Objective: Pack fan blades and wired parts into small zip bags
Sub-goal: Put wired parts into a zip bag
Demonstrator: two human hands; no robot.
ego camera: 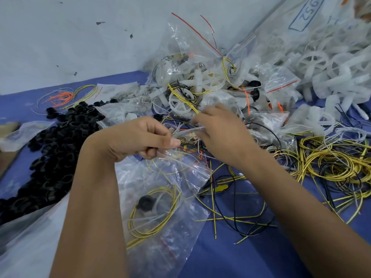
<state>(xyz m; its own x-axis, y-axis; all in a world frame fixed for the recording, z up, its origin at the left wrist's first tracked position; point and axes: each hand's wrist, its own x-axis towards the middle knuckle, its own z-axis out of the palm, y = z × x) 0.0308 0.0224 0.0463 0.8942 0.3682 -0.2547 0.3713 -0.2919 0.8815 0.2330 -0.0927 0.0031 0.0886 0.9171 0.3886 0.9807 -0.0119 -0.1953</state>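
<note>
A blue table (230,255) carries everything here, with a grey wall (70,37) behind it. Beyond the fingers, toward the far right, lies a big heap of white fan blades (321,65), some loose and some in clear bags. Left of the fingers spreads a long pile of black rings (58,155), and to their right a tangle of yellow and black wires (331,165) lies on the cloth. Just below the fingers hangs the small zip bag (160,197), clear and crinkled, holding a coil of yellow wire and one black round part; its long axis runs from the mouth, up at the fingers, down toward the person, with the bottom end resting on the table. The left hand (140,139) comes up from the lower edge with the forearm nearly upright, its fingers curled and its thumb pressed against them, pinching the bag's mouth. The right hand (220,135) reaches in from the lower right, back of the hand up, fingers bent down at the same mouth among thin wire ends; it is blurred, so whether those fingers pinch the bag or the wires cannot be told.
</note>
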